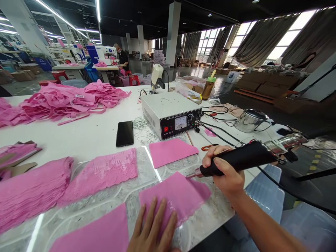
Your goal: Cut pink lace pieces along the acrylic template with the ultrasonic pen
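My right hand [228, 175] is wrapped round a black-handled ultrasonic handpiece [238, 159] with a cable at its rear. Its metal tip meets the upper right edge of a pink fabric piece [170, 196] with a lacy lower edge. Fingers spread, my left hand [154, 227] lies flat on the lower left of that piece. Close by are a plain pink piece [172, 151] behind it and another [97, 232] at front left. A lace piece [105, 168] lies left, partly against a thick stack of pink pieces [34, 189].
A white control box [170, 108] with a dial stands behind the fabric, a phone [125, 133] to its left. Cables run right past a glass jug [250, 120] and orange-handled scissors [208, 147]. Pink garments [70, 99] heap at back left. Plastic bins [265, 189] stand below the right edge.
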The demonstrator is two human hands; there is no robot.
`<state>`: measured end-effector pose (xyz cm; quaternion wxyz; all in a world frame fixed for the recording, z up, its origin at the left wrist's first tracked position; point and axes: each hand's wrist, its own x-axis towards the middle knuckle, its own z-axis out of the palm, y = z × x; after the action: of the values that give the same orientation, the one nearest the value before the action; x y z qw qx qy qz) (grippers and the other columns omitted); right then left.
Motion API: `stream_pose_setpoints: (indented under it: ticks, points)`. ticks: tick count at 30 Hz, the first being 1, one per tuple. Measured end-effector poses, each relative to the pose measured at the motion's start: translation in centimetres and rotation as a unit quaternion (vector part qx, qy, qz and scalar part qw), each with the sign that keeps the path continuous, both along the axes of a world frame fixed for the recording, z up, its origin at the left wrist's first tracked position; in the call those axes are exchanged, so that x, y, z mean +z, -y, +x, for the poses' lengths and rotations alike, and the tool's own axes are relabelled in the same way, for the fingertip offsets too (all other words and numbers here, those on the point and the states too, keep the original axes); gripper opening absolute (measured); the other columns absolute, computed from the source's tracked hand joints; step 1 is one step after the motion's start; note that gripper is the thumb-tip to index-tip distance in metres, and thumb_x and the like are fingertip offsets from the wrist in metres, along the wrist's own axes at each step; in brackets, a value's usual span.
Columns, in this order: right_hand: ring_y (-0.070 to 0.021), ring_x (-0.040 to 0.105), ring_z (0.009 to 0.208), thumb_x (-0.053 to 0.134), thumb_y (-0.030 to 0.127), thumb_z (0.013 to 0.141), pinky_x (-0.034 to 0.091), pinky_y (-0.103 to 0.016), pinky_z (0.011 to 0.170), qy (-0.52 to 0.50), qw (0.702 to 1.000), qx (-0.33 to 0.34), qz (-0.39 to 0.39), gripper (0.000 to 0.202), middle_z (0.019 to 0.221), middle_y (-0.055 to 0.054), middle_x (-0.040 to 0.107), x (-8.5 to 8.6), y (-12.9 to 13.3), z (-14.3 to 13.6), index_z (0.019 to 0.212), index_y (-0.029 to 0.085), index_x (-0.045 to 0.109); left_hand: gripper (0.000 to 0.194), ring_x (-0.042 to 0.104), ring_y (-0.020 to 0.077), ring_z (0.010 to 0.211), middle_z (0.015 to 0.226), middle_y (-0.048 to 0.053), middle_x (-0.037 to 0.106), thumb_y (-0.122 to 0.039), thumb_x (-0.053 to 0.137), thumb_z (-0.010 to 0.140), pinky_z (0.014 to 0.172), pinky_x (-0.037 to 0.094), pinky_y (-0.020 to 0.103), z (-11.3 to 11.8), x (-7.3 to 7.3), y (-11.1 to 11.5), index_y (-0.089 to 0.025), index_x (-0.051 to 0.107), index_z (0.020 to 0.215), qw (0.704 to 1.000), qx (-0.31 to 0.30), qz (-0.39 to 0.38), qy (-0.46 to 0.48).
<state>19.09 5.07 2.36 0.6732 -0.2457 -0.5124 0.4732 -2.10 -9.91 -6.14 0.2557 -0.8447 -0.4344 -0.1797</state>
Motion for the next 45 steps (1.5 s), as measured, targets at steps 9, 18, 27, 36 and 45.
stream_pose_setpoints:
  ticks: [9,18,27,36,45]
  points:
    - [-0.012,0.057,0.053,0.063,0.025,0.074,0.047,-0.03,0.052,0.008,1.0,-0.023,0.011,0.009,0.077,0.002,0.056,0.3,0.2,0.8,0.079,0.022,0.057,0.056,0.043,0.0325,0.137,0.129,0.012,0.063,-0.061,0.045,0.095,0.12,0.011,0.053,-0.3,-0.3,-0.1,-0.022,0.06,0.133,1.0,-0.005,0.02,-0.015]
    - [-0.0119,0.057,0.054,0.062,0.023,0.075,0.046,-0.028,0.05,0.012,0.999,-0.028,0.01,0.007,0.078,0.001,0.055,0.1,0.9,2.7,0.082,0.022,0.06,0.056,0.038,0.034,0.139,0.127,0.013,0.064,-0.06,0.049,0.094,0.12,0.01,0.054,-0.4,-0.3,-0.2,-0.02,0.06,0.132,0.999,-0.021,0.021,-0.023]
    - [-0.0118,0.058,0.054,0.064,0.022,0.075,0.048,-0.028,0.052,0.008,1.0,-0.021,0.005,0.007,0.077,0.001,0.056,-0.3,0.7,2.5,0.081,0.021,0.06,0.058,0.054,0.0343,0.125,0.13,0.015,0.062,-0.059,0.045,0.096,0.118,0.012,0.057,-0.4,-0.5,0.1,-0.02,0.055,0.137,0.999,-0.006,0.01,-0.04]
    - [-0.0121,0.058,0.055,0.065,0.022,0.075,0.047,-0.029,0.052,0.016,1.0,-0.011,0.022,0.008,0.079,0.001,0.056,-0.3,0.6,2.6,0.082,0.022,0.061,0.06,0.061,0.0353,0.115,0.13,0.016,0.062,-0.06,0.048,0.094,0.117,0.012,0.059,-0.4,-0.2,-0.1,-0.019,0.056,0.137,0.998,-0.012,0.016,-0.051]
    - [-0.0125,0.057,0.054,0.065,0.022,0.073,0.046,-0.029,0.05,0.0,0.998,-0.06,0.008,0.008,0.078,0.0,0.057,0.2,1.0,5.2,0.08,0.021,0.064,0.058,0.063,0.0332,0.112,0.127,0.015,0.064,-0.062,0.049,0.093,0.118,0.012,0.058,-0.7,-0.2,-0.5,-0.02,0.06,0.133,0.998,-0.02,0.03,-0.057]
